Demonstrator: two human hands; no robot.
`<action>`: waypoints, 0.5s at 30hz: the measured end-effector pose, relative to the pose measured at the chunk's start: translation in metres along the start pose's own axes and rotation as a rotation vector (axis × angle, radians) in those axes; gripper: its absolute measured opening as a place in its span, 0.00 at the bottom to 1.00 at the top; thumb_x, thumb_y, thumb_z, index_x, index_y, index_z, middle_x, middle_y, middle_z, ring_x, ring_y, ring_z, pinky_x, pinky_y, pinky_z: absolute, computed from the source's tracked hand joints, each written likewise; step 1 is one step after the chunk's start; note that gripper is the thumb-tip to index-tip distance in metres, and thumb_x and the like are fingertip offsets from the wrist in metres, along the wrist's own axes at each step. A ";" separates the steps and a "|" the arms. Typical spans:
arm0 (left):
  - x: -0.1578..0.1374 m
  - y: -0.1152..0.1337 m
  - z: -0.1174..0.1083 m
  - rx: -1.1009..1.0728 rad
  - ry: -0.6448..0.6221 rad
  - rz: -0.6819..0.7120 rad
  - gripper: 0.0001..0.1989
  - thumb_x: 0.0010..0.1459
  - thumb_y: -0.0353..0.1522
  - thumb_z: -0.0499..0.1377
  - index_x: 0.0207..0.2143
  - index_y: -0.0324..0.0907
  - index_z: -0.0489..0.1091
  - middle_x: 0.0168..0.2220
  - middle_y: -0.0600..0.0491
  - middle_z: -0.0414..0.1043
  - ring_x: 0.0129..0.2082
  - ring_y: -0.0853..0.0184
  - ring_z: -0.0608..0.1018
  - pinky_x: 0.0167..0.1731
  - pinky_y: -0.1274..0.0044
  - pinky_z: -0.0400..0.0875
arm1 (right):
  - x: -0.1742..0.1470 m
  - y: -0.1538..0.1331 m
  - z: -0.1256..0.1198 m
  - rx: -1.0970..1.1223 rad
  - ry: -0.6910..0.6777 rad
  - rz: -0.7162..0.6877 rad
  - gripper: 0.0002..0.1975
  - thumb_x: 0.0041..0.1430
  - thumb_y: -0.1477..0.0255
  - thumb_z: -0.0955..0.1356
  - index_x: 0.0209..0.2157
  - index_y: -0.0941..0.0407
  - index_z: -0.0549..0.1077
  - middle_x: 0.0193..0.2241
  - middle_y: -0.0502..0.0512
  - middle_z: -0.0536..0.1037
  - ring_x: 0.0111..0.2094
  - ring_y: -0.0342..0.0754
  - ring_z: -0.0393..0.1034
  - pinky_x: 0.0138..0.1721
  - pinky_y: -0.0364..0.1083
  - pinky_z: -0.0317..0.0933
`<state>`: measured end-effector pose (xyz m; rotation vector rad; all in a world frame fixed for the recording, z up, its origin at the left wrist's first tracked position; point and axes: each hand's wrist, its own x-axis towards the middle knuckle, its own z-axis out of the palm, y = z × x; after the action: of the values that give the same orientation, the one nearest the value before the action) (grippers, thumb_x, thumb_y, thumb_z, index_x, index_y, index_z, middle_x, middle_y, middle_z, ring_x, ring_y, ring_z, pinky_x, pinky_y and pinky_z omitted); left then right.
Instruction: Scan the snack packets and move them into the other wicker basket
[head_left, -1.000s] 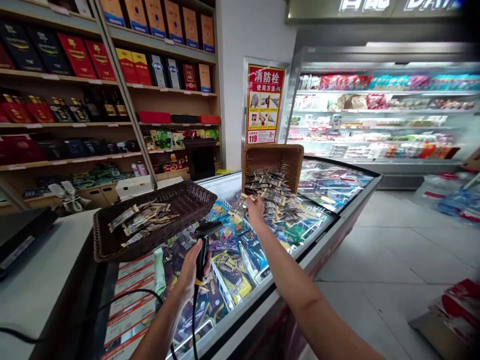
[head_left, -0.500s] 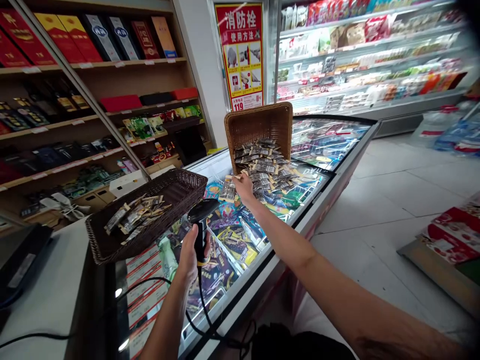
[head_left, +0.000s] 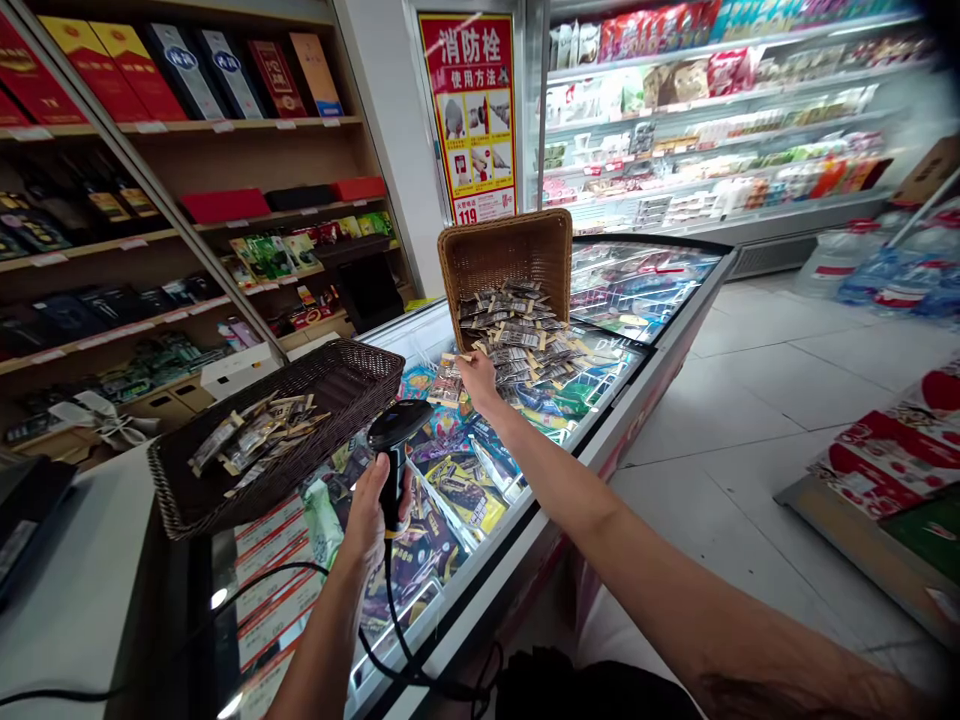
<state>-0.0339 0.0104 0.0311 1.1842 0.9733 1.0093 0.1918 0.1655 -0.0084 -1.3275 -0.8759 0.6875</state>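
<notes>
Count: 2 hands, 1 packet held, 1 scanner, 2 baskets. My right hand point(head_left: 478, 380) is pinching a small flat clear-and-brown packet with tan ends point(head_left: 447, 383) at its upper edge, thumb against fingers; the packet hangs just left of that hand. My left hand point(head_left: 373, 500) is wrapped round the grip of a black corded handheld scanner point(head_left: 401, 422), head up, nearer me than the right.

Containers: tan woven rectangular basket point(head_left: 529, 240) just beyond my right hand, lying on its side, mouth facing me. Heap of similar packets point(head_left: 517, 322) inside and spilling out at the front; dozens, overlap too heavy for an exact count. Dark brown shallow woven tray point(head_left: 352, 392) left of my left hand: small pile of packets point(head_left: 259, 435) at its near end, roughly ten, exact number hidden. Glass-topped chest freezer point(head_left: 480, 590) under both hands, coloured bags visible through the glass.
</notes>
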 end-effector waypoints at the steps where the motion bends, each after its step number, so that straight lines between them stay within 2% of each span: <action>1: 0.000 0.000 0.000 0.005 -0.004 -0.004 0.32 0.52 0.62 0.62 0.34 0.40 0.72 0.13 0.60 0.59 0.14 0.75 0.59 0.14 0.82 0.55 | -0.001 -0.001 0.000 0.002 0.002 0.026 0.08 0.64 0.62 0.67 0.37 0.51 0.68 0.27 0.49 0.65 0.25 0.45 0.58 0.26 0.45 0.56; 6: 0.000 0.000 0.001 -0.015 0.015 -0.005 0.31 0.51 0.61 0.63 0.33 0.41 0.71 0.15 0.60 0.60 0.14 0.75 0.59 0.14 0.83 0.55 | -0.004 -0.009 0.000 0.018 -0.001 0.094 0.08 0.64 0.62 0.67 0.37 0.51 0.68 0.28 0.49 0.66 0.25 0.45 0.59 0.25 0.45 0.57; 11: -0.001 0.003 0.004 -0.052 0.069 -0.016 0.30 0.50 0.59 0.66 0.38 0.42 0.70 0.18 0.62 0.61 0.14 0.75 0.60 0.14 0.82 0.56 | -0.005 -0.019 -0.001 0.019 0.016 0.110 0.08 0.62 0.62 0.67 0.36 0.51 0.68 0.29 0.49 0.68 0.30 0.46 0.65 0.27 0.43 0.64; 15: 0.002 0.000 0.000 -0.051 0.080 -0.038 0.31 0.50 0.59 0.66 0.38 0.42 0.71 0.16 0.62 0.58 0.14 0.74 0.59 0.14 0.82 0.55 | -0.005 -0.029 -0.003 0.157 0.003 0.082 0.09 0.60 0.63 0.68 0.33 0.51 0.64 0.29 0.48 0.66 0.29 0.45 0.67 0.30 0.44 0.71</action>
<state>-0.0337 0.0125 0.0307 1.0868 1.0230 1.0519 0.1899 0.1555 0.0193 -1.2286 -0.7525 0.8020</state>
